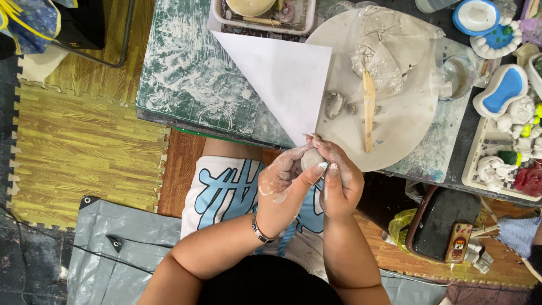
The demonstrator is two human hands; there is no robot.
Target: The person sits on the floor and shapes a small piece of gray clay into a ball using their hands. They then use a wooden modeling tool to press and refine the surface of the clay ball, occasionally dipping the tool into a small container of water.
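Both hands meet just below the near edge of the surface, cupped together around a small pale lump of clay point(310, 159). The left hand point(282, 189) curls around it from the side with its thumb laid across the top, and the right hand point(339, 183) closes on it from the other side, fingertips pressed in; both are smeared with dried clay (a bracelet point(261, 231) sits on the left wrist). The lump is held in the air over the person's lap, touching nothing else.

Shaping a piece this small likely goes best with light, even pressure from the thumbs while turning it a little at a time, so that no side thins or cracks, and with the piece kept close over the lap or surface in case it slips.

Just beyond the hands lies a round white board point(406, 121) with a wooden modelling tool point(368, 110) on it, a few small grey clay scraps point(334, 104) and a crumpled plastic sheet point(395, 48). A white sheet of paper point(282, 73) overlaps a clay-dusted green cutting mat point(186, 73). Painted blue-and-white clay pieces point(503, 90) stand well apart at the right.
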